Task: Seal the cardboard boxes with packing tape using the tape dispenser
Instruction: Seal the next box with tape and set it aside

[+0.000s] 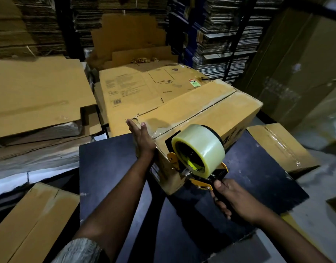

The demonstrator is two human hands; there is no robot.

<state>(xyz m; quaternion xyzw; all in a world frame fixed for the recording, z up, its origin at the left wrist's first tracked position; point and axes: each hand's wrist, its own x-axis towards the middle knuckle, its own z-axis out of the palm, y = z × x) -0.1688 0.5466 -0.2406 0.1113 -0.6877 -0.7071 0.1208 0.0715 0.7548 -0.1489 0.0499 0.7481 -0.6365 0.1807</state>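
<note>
A closed cardboard box lies on a dark table, its top flaps meeting along a centre seam; contents cannot be seen. The left hand rests flat on the box's near left top edge, fingers straight and pressed together. The right hand grips the handle of the tape dispenser, fingers curled round it. The dispenser, carrying a clear tape roll, sits against the box's near end face. Another closed box lies right of the table, and one near left. A flattened printed carton lies beyond.
</note>
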